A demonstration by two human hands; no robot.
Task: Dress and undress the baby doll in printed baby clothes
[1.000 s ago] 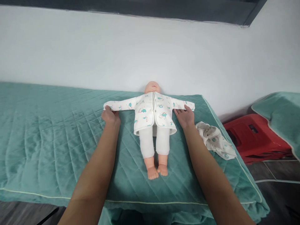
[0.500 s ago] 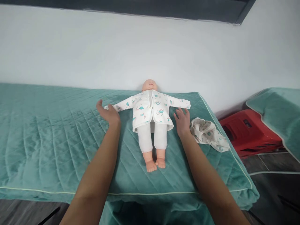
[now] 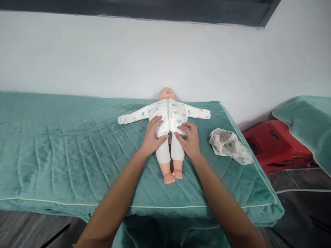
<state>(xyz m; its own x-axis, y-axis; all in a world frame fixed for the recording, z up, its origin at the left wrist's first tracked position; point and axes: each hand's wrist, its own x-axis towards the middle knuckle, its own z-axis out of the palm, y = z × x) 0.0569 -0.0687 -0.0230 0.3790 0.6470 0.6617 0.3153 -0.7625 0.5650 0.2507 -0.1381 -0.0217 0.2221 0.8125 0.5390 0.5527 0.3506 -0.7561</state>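
Observation:
A baby doll (image 3: 178,151) lies on its back with both arms stretched out sideways. It wears white leggings and a white printed jacket (image 3: 178,112) with its front edges side by side. My left hand (image 3: 152,136) rests on the jacket's lower left side, fingers flat on the cloth and thumb apart near the hem. On the lower right side, my right hand (image 3: 190,139) touches the hem with bent fingers, its thumb a little below them. The doll's hands are hidden inside the sleeves.
A crumpled printed cloth garment (image 3: 229,144) lies right of the doll. Green quilted fabric (image 3: 64,155) covers the bed, which meets a pale wall (image 3: 103,58). Beyond the right edge stands a red plastic stool (image 3: 276,144), partly under another green cover (image 3: 305,120).
Both my hands have moved inward from beside the doll's sleeves onto the lower front of the jacket. The doll and the crumpled garment stay in place.

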